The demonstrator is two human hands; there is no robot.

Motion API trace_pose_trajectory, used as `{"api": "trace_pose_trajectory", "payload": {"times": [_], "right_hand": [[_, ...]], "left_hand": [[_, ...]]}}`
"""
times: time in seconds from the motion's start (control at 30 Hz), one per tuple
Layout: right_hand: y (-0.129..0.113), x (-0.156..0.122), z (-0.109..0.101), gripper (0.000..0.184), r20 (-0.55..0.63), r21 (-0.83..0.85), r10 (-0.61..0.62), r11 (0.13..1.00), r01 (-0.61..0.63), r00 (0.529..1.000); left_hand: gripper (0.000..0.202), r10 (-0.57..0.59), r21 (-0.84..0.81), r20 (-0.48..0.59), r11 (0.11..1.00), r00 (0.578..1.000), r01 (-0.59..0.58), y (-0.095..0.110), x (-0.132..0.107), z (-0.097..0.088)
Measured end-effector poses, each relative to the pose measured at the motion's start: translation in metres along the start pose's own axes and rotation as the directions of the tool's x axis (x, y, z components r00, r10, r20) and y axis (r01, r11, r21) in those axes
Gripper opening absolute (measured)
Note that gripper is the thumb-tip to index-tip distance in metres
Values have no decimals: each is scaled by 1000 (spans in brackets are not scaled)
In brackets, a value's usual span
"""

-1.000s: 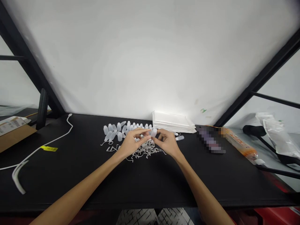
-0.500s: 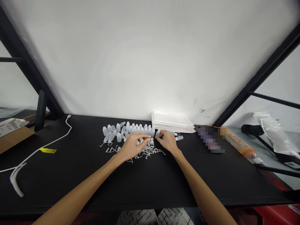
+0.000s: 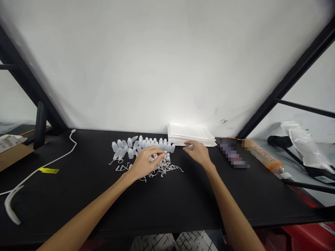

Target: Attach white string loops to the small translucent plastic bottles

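In our head view, our left hand (image 3: pixel 147 162) has its grip pressed together above the tangled white plastic strips (image 3: pixel 164 168), holding something too small to tell. Our right hand (image 3: pixel 198 153), grip loosely curled, is just before the stack of white sheets (image 3: pixel 191 135), right of the white plastic bottles (image 3: pixel 146 143) on the black worktop (image 3: pixel 78 198).

Along the black counter (image 3: pixel 183 202) — a white cable (image 3: pixel 68 152) and yellow tag (image 3: pixel 48 170) toward its left end, a cardboard box (image 3: pixel 13 150) just beyond, an orange-printed tube (image 3: pixel 263 157) toward its right end.
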State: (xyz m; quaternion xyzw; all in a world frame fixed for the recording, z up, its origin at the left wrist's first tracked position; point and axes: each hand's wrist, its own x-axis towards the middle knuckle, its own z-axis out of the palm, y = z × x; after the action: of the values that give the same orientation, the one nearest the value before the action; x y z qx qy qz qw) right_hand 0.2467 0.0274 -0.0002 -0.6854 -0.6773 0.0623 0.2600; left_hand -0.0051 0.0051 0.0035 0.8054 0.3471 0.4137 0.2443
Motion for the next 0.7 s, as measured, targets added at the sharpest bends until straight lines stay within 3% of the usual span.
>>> {"api": "trace_pose_trajectory", "payload": {"times": [0.13, 0.2, 0.3, 0.4, 0.5, 0.7], "right_hand": [[32, 3, -33, 20, -184, -108, 142, 981, -164, 973], [46, 4, -41, 19, -174, -135, 170, 972, -194, 970], [61, 4, -42, 19, -115, -145, 141, 977, -157, 983], [64, 3, -37, 23, 20, -148, 92, 985, -88, 996], [55, 0, -32, 22, 143, -147, 29, 989, -7, 989], [29, -6, -24, 7, 241, -141, 6, 990, 29, 971]], "left_hand": [[23, 2, 4, 8, 1000, 1000, -3, -2, 0, 0], [23, 11, 15, 8, 1000, 1000, -12, -3, -1, 0], [23, 21, 39, 1, 999, 1000, -21, -4, -1, -1], [22, 25, 48, -2, 999, 1000, -25, -4, 0, -2], [22, 33, 59, 0, 998, 999, -33, -4, 1, -3], [24, 35, 68, 7, 997, 999, -35, -7, 0, -1]]}}
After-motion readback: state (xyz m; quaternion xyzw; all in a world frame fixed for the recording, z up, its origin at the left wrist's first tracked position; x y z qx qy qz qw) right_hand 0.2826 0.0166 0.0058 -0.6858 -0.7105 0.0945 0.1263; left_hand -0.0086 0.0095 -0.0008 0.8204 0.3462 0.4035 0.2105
